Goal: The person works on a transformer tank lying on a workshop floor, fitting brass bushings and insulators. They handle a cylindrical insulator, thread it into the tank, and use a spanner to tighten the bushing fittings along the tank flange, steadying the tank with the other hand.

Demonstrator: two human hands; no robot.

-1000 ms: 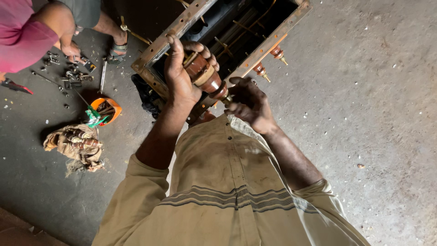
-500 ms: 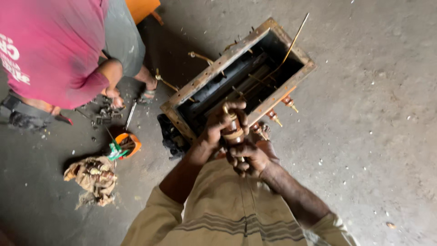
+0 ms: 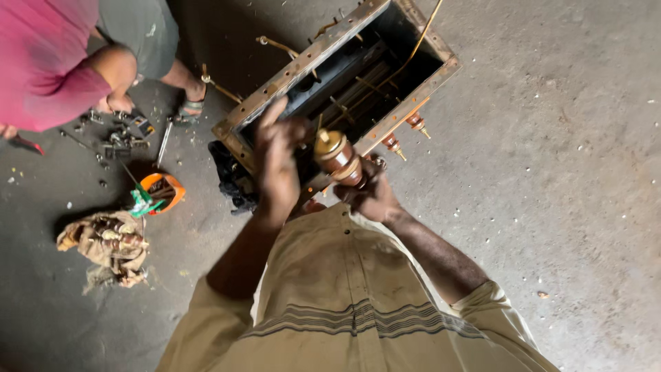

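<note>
Right hand (image 3: 372, 196) grips our brown ribbed insulator (image 3: 339, 158) from below, fingers clamped on it; brass cap glossy, tilted. Left hand (image 3: 279, 165) is just beside it, fingers spread apart, touching nothing we can tell. Past both hands sits a rusty rectangular metal box (image 3: 303, 65), open, copper rods inside. Off left: orange tape reel (image 3: 160, 193), crumpled dirty rag (image 3: 107, 244), scattered bolts (image 3: 113, 134), another person's pink sleeve (image 3: 41, 69). Rough concrete floor (image 3: 551, 172).

Bare grey concrete floor (image 3: 564, 207), speckled with small debris
</note>
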